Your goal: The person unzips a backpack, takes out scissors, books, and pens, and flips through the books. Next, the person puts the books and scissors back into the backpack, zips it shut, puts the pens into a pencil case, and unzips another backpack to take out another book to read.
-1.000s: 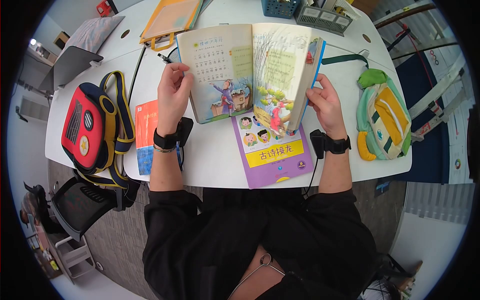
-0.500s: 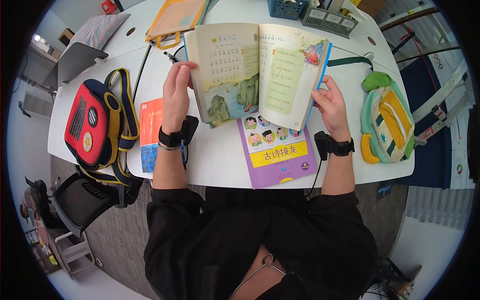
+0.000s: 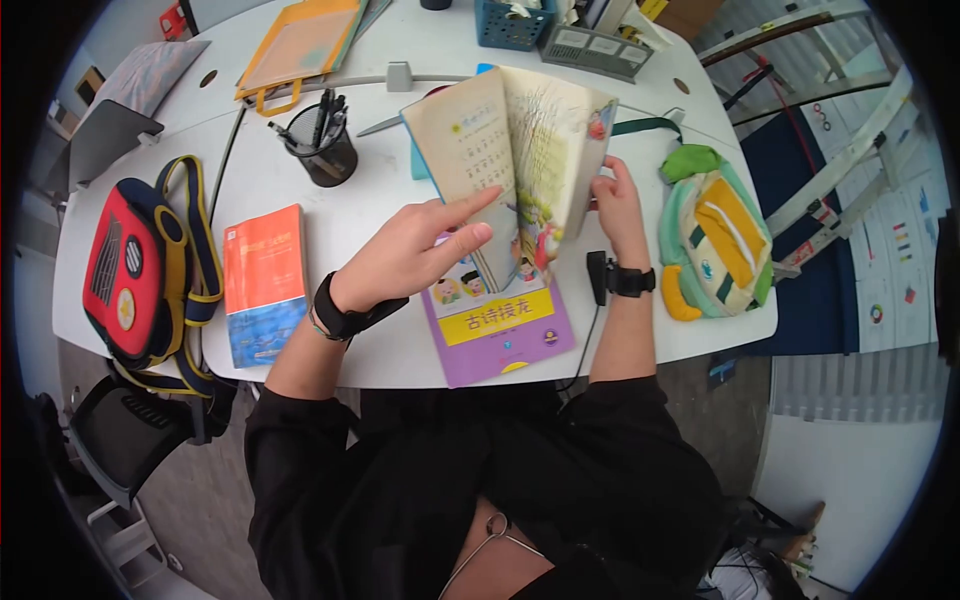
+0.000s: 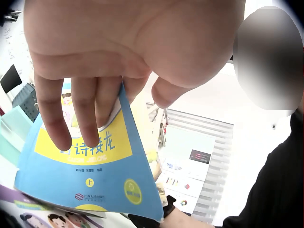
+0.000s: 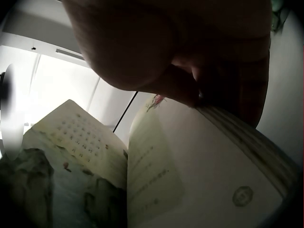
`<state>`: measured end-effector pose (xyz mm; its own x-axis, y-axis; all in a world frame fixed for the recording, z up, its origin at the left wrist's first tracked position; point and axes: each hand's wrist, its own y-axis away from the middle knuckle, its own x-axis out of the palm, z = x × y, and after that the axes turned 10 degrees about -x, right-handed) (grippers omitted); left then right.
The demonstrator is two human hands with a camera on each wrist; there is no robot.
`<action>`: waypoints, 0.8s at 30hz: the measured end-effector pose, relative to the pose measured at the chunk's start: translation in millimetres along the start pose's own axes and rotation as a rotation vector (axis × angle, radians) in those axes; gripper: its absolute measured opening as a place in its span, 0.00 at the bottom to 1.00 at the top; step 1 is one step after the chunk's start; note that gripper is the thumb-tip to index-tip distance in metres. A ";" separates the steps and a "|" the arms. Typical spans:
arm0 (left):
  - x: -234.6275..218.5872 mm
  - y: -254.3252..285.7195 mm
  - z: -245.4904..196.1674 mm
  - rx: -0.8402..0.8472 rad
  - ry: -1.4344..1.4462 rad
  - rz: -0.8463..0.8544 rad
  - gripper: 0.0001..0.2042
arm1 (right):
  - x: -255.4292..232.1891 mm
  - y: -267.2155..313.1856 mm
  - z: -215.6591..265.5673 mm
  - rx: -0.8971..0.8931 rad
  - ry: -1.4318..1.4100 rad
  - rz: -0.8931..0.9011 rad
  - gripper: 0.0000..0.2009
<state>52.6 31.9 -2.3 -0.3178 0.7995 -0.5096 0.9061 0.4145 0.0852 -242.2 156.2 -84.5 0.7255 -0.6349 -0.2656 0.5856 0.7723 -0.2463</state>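
An illustrated book (image 3: 465, 140) with a blue and yellow cover (image 4: 90, 173) stands open and tilted in both hands. My left hand (image 3: 415, 245) has its index finger stretched across the left page and its thumb free of the paper. Behind that half, the other fingers (image 4: 85, 116) lie against the cover, so its edge runs between them and the index finger. My right hand (image 3: 620, 210) grips the right half by its outer edge, thumb (image 5: 166, 85) at the page edges. Underneath lies a purple and yellow book (image 3: 505, 345), partly hidden.
An orange and blue book (image 3: 265, 285) lies left, beside a red and navy backpack (image 3: 130, 270). A mesh cup of pens (image 3: 322, 155) stands behind it. To the right sits a green and yellow bag (image 3: 715, 240). Baskets (image 3: 510, 28) and an orange folder (image 3: 300, 45) are at the back.
My left hand has moved from the book's outer left edge inward and down, its index finger now across the page. Different pages show, and the left half has swung narrower. The view has shifted.
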 end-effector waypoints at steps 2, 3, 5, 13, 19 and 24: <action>3.8 -4.6 4.7 0.026 0.038 -0.031 0.22 | 3.7 -0.2 1.3 0.011 -0.054 -0.019 0.15; 5.3 -6.3 9.4 -0.019 0.141 -0.059 0.21 | 3.4 -0.5 2.4 -0.017 0.011 0.004 0.15; 8.6 -10.0 23.3 -0.037 0.319 -0.102 0.20 | 7.2 -1.3 -1.5 -0.055 0.034 -0.012 0.15; 4.1 -7.5 35.5 0.014 0.405 -0.213 0.19 | 10.5 -1.7 0.2 -0.047 -0.012 -0.018 0.16; -9.5 5.8 34.4 -0.032 0.367 -0.290 0.18 | 9.6 1.7 13.9 0.008 -0.169 -0.004 0.16; -26.2 14.4 42.3 -0.055 0.299 -0.367 0.17 | 8.1 1.9 13.8 -0.014 -0.201 0.026 0.16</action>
<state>85.7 -1.6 -23.9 -0.6881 0.6825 -0.2462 0.7051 0.7091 -0.0049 -230.3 152.9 -74.3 0.7986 -0.5963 -0.0813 0.5617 0.7870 -0.2550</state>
